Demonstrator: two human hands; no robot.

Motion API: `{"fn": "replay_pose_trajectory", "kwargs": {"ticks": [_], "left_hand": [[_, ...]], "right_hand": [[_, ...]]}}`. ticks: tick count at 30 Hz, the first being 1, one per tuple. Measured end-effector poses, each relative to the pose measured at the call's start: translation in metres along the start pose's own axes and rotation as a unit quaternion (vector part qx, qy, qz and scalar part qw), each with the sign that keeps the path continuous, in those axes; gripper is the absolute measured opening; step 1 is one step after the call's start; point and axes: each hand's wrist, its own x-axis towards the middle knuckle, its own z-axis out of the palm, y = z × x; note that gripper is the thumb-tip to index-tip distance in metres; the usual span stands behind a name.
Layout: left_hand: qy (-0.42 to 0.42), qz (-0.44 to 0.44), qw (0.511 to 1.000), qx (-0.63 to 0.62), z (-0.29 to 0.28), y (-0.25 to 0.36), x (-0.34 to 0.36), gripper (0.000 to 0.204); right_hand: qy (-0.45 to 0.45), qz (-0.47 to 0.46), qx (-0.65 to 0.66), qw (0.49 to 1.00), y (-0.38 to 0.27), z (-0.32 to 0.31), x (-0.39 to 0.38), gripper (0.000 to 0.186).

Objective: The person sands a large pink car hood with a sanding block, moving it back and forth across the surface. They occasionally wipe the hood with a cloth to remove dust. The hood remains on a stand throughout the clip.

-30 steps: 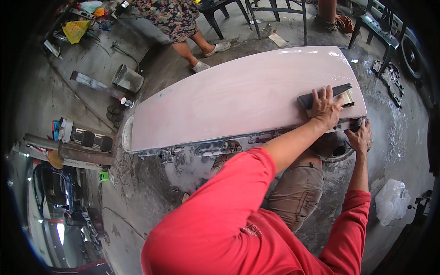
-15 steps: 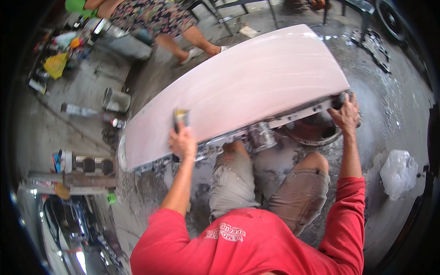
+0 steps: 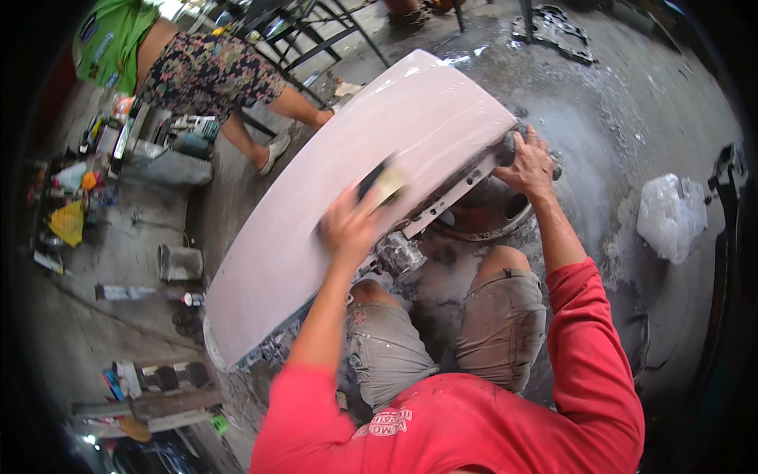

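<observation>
A long, pale pink car body panel (image 3: 316, 213) lies tilted across the space before my knees, its surface wet and shiny toward the far end. Pressed on its middle is a black and yellowish sanding block (image 3: 384, 183), smeared by motion. My left hand (image 3: 349, 220) is closed round the block, its fingers blurred. At the panel's right end, my right hand (image 3: 527, 164) grips the dark corner edge, fingers curled over it. Just under that edge stands a round wheel rim (image 3: 482, 223), partly hidden by the panel.
A person in flowered shorts (image 3: 209, 75) stands beyond the panel at the far left, near a dark metal chair frame (image 3: 304, 35). A clear plastic bag (image 3: 671, 217) lies on the wet floor at right. Tools, a grey container (image 3: 180, 262) and wood pieces lie at left.
My left hand has slid the sanding block rightward along the panel. The right hand stays on the corner. The whole view has turned, and the other person shows more fully.
</observation>
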Motion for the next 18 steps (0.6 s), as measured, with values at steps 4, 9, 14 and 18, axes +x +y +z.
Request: {"fn": "replay_pose_trajectory", "kwargs": {"ticks": [4, 9, 14, 18], "left_hand": [[-0.100, -0.294, 0.950, 0.039, -0.112, -0.097, -0.205, 0.059], [-0.065, -0.109, 0.992, -0.025, -0.055, -0.039, -0.094, 0.052], [-0.028, 0.144, 0.986, -0.076, 0.096, 0.172, 0.217, 0.045], [-0.050, 0.126, 0.988, -0.074, 0.134, 0.206, 0.264, 0.046]], "right_hand": [[-0.002, -0.005, 0.007, 1.000, 0.003, -0.001, 0.001, 0.093], [0.036, -0.009, 0.040, 0.999, 0.007, 0.003, 0.000, 0.081], [0.025, -0.009, 0.057, 0.998, 0.011, 0.006, 0.000, 0.084], [0.012, -0.011, 0.061, 0.998, 0.009, -0.001, -0.002, 0.086]]}}
